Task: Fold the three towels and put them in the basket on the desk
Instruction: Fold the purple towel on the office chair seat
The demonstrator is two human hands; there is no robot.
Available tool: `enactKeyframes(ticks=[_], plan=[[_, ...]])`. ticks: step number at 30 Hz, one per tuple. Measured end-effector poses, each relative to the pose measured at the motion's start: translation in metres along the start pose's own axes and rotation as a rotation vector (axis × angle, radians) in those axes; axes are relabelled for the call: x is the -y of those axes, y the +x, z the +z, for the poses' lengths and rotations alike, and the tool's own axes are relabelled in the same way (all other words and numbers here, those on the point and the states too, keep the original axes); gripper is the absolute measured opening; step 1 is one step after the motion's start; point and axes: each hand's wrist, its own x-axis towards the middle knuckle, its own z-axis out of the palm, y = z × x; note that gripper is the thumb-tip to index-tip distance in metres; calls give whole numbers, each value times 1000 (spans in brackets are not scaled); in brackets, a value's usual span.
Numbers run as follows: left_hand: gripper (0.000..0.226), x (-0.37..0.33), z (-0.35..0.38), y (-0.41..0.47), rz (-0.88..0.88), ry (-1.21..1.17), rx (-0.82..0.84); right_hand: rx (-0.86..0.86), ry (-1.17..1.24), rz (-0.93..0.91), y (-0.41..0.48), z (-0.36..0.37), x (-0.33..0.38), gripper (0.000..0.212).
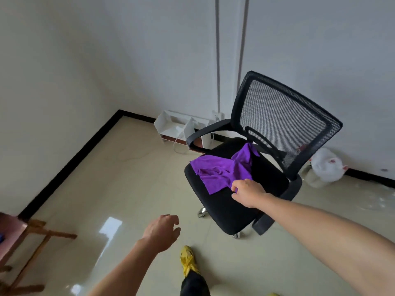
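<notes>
A crumpled purple towel (222, 169) lies spread over the seat of a black mesh office chair (284, 116). My right hand (249, 194) reaches across the seat and pinches the towel's near right corner between its fingers. My left hand (163, 231) hovers lower, over the floor to the left of the chair, with fingers apart and nothing in it. No other towel and no basket are in view.
A wooden desk's corner and legs (23, 238) show at the lower left. A white open shelf unit (181, 127) and a cable stand by the far wall. White plastic bags (326, 167) sit behind the chair. My foot in a yellow shoe (188, 260) is on the tiled floor.
</notes>
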Motion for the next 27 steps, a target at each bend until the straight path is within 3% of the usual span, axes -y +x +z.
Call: enactKeyframes(ticks=[8,20,27], plan=[[32,67,-85,137,131,191,111,-15,232,314,55,5,24,28],[32,3,-81,278,317,247,335,61,376,582,123,29,-38,28],[34,-22,-79,359,387,302,371,62,695,814,140,52,-40,25]])
